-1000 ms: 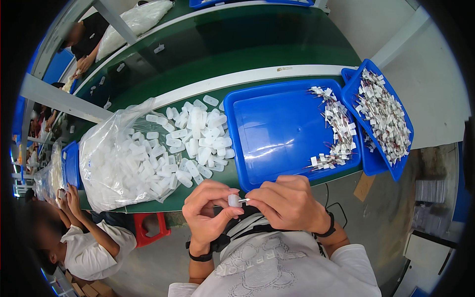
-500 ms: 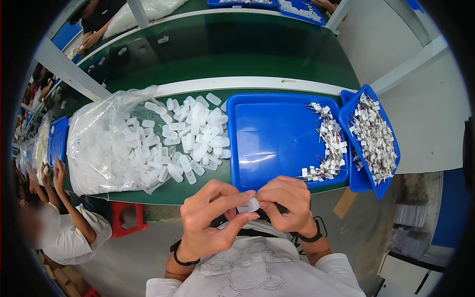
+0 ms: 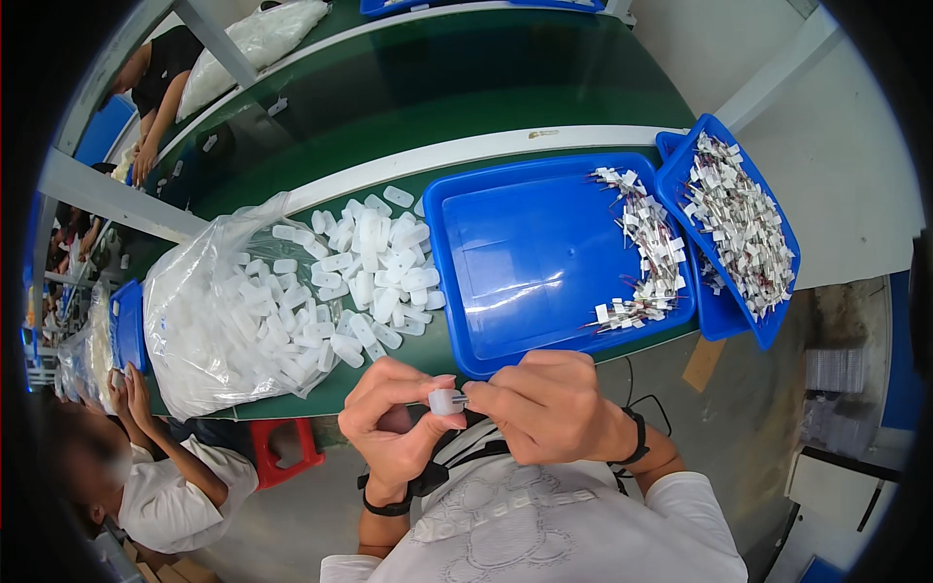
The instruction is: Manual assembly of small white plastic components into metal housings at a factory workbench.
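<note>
The person holds both hands close together in front of the chest, just below the near edge of the green surface (image 3: 505, 87). The left hand (image 3: 394, 418) pinches a small white plastic cap (image 3: 445, 401) between thumb and fingertips, its grip clamped on the piece. The right hand (image 3: 549, 408) meets it from the other side, its fingers closed on a thin wired part that touches the cap; the part itself is too small to make out clearly.

On the surface above the hands, a large blue tray (image 3: 544, 253) carries a row of small wired parts (image 3: 646, 253) along its right side. A second blue tray (image 3: 777, 243) just beside it, tilted, is full of the same parts. To the left, an open clear bag (image 3: 209, 321) spills loose white caps (image 3: 369, 267) onto the surface. Another person in a white shirt (image 3: 170, 496) sits at the lower left.
</note>
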The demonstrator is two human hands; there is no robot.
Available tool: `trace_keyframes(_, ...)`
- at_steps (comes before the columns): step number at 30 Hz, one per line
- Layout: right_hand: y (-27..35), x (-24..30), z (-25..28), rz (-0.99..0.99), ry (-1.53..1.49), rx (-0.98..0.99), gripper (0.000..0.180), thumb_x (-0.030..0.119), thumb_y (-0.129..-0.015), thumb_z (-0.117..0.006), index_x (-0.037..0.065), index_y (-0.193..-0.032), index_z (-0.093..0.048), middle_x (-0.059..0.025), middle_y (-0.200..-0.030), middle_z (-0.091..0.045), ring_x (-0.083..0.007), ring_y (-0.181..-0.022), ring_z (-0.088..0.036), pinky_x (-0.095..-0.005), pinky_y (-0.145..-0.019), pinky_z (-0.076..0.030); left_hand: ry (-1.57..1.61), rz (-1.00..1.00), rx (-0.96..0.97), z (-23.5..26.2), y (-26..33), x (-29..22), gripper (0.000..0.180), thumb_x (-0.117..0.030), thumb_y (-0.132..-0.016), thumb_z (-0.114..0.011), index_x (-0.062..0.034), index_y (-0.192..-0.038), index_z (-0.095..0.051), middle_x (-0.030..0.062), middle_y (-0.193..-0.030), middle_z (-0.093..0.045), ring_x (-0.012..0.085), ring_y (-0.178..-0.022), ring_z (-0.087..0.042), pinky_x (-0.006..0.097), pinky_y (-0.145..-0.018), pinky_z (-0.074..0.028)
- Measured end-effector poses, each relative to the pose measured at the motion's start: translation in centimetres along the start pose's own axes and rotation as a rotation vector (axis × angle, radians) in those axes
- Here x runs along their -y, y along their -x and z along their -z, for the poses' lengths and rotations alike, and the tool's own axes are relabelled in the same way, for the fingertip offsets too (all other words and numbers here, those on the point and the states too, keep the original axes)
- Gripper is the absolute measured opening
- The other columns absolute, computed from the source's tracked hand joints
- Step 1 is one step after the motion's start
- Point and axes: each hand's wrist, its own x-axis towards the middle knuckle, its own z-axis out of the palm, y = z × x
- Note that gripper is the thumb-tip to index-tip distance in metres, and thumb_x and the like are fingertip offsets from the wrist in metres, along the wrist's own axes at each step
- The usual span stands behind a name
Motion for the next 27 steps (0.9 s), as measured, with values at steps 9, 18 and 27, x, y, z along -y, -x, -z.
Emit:
trace_keyframes(9,-1.1,-0.3,1.4,0.094,0.068,0.205,0.020,0.005,-0.071,-0.071,0.003,-0.092,-0.071,-0.0009,-0.072,-0.054,-0.0157,-0.053,-0.050,-0.0302,-0.050,-0.041,0.018,0.018,-0.026,0.2,0.0,0.0,0.035,-0.010,-0.068,-0.097,0.0006,-0.097,-0.081,0.0084,-0.084,-0.071,0.0116,-0.068,-0.067,0.023,-0.059,-0.043)
trace_keyframes(18,-2.1,-0.7,2.5,0.117,0.062,0.354,0.008,0.011,-0.083,-0.070,0.005,-0.089,-0.069,-0.0006,-0.075,-0.055,-0.0168,-0.057,-0.053,-0.0311,-0.053,-0.042,-0.027,0.014,0.027,0.0,-0.2,-0.2,0.036,-0.008,-0.069,-0.096,0.0010,-0.100,-0.081,0.0091,-0.084,-0.072,0.0123,-0.069,-0.069,0.022,-0.060,-0.046)
trace_keyframes(27,-1.3,-1.4,5.4,-0.200,0.067,0.209,0.049,0.025,-0.080,-0.086,0.004,-0.122,-0.075,-0.0094,-0.104,-0.077,-0.0225,-0.073,-0.073,-0.0313,-0.064,-0.056,0.084,0.251,0.050,1.6,-2.8,-0.7,0.035,0.004,-0.081,-0.085,0.0069,-0.114,-0.075,0.0119,-0.093,-0.072,0.0132,-0.075,-0.070,0.025,-0.066,-0.056)
